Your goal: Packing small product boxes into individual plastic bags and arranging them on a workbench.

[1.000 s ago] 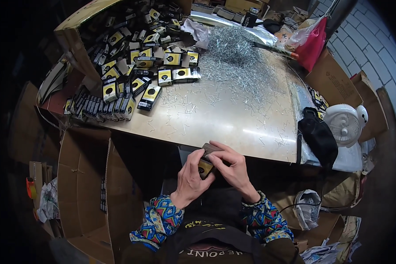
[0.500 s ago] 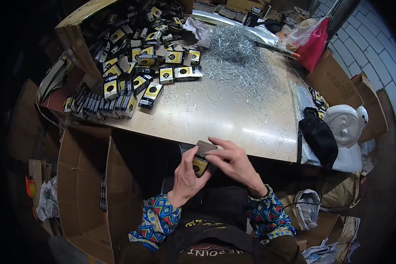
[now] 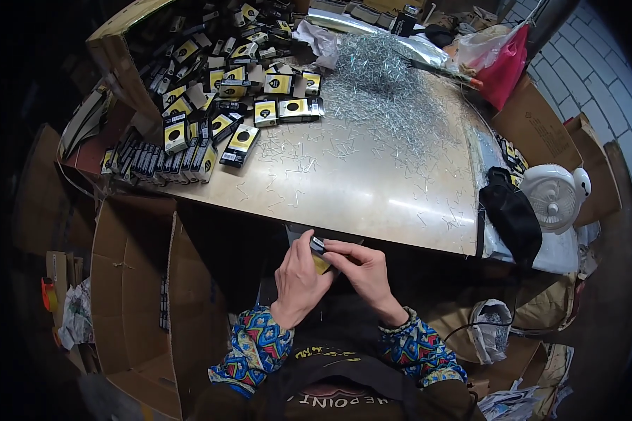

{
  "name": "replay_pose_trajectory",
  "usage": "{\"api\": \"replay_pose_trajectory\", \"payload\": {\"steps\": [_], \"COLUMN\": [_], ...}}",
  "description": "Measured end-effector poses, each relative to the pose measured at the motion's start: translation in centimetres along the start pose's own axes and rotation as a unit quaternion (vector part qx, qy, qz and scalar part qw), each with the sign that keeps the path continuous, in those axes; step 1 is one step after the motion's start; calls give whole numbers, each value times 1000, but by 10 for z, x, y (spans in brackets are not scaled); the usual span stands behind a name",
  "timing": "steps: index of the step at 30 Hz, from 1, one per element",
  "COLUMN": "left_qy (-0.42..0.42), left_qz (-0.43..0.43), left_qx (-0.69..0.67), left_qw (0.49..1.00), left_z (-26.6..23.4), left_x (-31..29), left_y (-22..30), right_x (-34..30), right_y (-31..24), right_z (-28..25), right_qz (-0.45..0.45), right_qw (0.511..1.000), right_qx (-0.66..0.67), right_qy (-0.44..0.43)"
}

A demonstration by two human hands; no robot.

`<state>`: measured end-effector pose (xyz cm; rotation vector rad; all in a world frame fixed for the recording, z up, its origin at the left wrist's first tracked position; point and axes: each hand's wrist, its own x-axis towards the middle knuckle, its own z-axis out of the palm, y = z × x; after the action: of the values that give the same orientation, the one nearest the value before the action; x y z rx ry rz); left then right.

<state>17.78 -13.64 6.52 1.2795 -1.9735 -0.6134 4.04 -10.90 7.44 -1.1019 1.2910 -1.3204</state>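
A small black and yellow carton (image 3: 319,245) is held between my two hands, just off the near edge of the table. My left hand (image 3: 299,281) wraps round its left side, thumb low and fingers up by its top end. The fingertips of my right hand (image 3: 361,270) pinch that top end from the right, where the flap looks folded down. Most of the carton's yellow face is behind my fingers. On the table (image 3: 358,189) lies a heap of thin bent metal wire pieces (image 3: 379,77), with loose ones scattered toward me.
Many similar cartons (image 3: 279,83) lie piled at the far left, beside a standing row of cartons (image 3: 165,163). A white fan (image 3: 551,200) and a black bag (image 3: 509,217) sit at the right. An open cardboard box (image 3: 133,295) stands below left.
The carton's raised grey flap has gone down, and its end now shows dark. My right hand has drawn in, its fingers closing on that end. My left hand keeps its hold.
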Motion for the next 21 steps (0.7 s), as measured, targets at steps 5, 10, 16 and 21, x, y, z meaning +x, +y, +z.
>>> {"api": "replay_pose_trajectory", "payload": {"steps": [5, 10, 16, 21], "left_qy": [-28, -34, -15, -31], "left_qz": [20, 16, 9, -35], "left_qx": [-10, -24, -35, -93], "left_qw": [999, 999, 999, 995], "left_z": [-2, -2, 4, -1], "left_x": [-4, -8, -3, 1], "left_y": [-3, -8, -18, -14], "right_x": [-2, -2, -2, 4], "right_y": [-1, -7, 2, 0], "right_z": [4, 9, 21, 14], "right_qz": [-2, 6, -156, -329], "right_qw": [998, 997, 969, 901], "right_qx": [-43, -50, -179, -283], "right_qy": [53, 57, 68, 24]}}
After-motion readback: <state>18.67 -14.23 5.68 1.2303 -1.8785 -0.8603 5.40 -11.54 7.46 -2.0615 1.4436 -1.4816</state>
